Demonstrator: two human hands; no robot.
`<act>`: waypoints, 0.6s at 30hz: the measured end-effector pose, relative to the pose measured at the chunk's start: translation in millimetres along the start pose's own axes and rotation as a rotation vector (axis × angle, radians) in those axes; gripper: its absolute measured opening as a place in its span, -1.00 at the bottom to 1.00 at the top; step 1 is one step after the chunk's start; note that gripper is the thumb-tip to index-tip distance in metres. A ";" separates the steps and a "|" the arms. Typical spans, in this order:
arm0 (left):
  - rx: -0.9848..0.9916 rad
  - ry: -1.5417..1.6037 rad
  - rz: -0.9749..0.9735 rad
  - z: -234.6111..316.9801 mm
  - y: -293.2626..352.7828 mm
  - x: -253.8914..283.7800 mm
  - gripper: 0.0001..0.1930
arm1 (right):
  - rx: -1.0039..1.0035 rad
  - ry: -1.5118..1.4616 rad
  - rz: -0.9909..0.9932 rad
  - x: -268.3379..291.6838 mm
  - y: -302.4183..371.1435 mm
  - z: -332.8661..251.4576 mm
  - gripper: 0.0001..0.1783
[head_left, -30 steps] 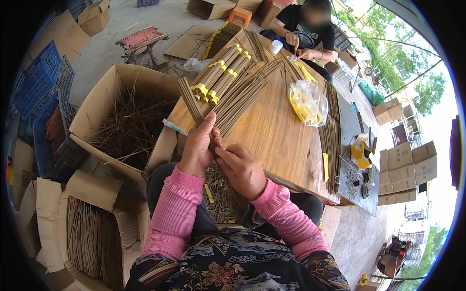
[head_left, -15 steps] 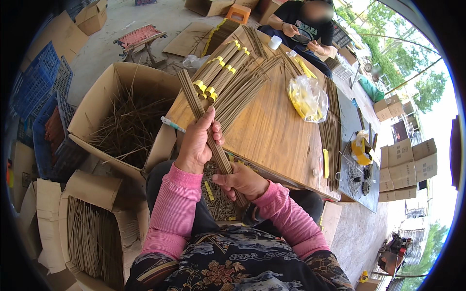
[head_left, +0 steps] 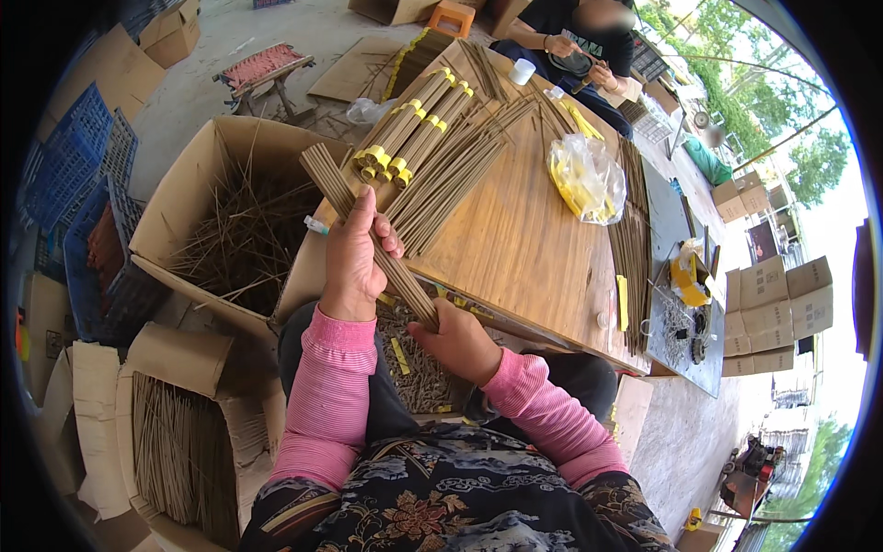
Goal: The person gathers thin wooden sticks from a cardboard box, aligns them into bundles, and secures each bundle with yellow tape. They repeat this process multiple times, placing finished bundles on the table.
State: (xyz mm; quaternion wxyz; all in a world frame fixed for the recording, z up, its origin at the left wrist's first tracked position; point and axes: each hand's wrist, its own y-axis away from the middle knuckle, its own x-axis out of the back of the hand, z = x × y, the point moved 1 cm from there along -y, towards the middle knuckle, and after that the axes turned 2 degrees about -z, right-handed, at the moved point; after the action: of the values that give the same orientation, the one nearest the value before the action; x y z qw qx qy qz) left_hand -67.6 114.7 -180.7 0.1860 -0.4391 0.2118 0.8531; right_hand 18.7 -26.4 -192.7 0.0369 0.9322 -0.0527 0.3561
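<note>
A bundle of thin brown incense sticks slants across my lap at the table's near edge. My left hand is closed round its middle, thumb lying along the sticks. At the lower end my right hand is closed over the stick ends, its fingers partly hidden. Just beyond, loose incense sticks lie spread on the wooden table. Beside them are stacked bundles with yellow bands.
A carton of tangled sticks stands at left, another carton below it. On the table sits a plastic bag of yellow strips; a grey board adjoins at right. A co-worker sits across, hands raised.
Both hands have shifted slightly up and left with the bundle. The lower stick ends, which stuck out below my right hand, now end within it.
</note>
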 end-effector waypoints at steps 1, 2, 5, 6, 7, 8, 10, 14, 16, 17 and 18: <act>0.013 0.023 -0.028 0.1 -0.9 2.9 -0.70 | -0.039 -0.119 -0.063 0.5 1.1 -1.5 -0.71; 0.022 0.046 -0.052 0.6 -1.4 5.1 -0.70 | -0.076 -0.237 -0.130 3.2 0.2 -9.2 -0.70; 0.002 0.142 -0.147 4.2 -0.1 4.7 -0.73 | -0.432 -0.449 -0.376 21.2 -3.0 -30.9 -0.68; -0.008 0.165 -0.174 3.8 -0.8 5.4 -0.74 | -0.328 -0.394 -0.315 22.1 -3.4 -31.0 -0.68; -0.012 0.174 -0.187 3.6 -1.7 5.9 -0.75 | -0.224 -0.338 -0.255 22.0 -3.8 -29.8 -0.68; -0.007 0.145 -0.153 1.8 -1.5 3.8 -0.75 | -0.122 -0.281 -0.194 21.2 -4.1 -27.4 -0.68; 0.004 0.085 -0.084 -4.8 1.4 -4.3 -0.75 | -0.061 -0.115 -0.049 7.9 -6.4 -3.7 -0.69; 0.073 0.042 -0.062 -21.3 9.2 -8.3 -0.70 | -0.034 0.178 0.079 9.1 -11.1 -3.2 -0.65; 0.074 0.020 -0.106 -20.0 8.8 -7.5 -0.69 | 0.020 0.060 0.071 5.2 -11.0 1.5 -0.66; 0.074 0.005 -0.127 -19.2 8.7 -6.0 -0.69 | 0.047 -0.002 0.067 4.8 -11.5 -1.2 -0.67; 0.089 0.039 -0.204 -17.4 8.5 -5.2 -0.69 | -0.074 -0.209 -0.089 7.2 -12.8 -3.1 -0.68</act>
State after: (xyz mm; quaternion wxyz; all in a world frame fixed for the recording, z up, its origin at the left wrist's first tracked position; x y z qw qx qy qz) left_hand -57.3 97.7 -183.9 0.2872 -0.4662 0.2072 0.8107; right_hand 23.5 -13.8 -185.9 0.0812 0.9636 -0.0278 0.2530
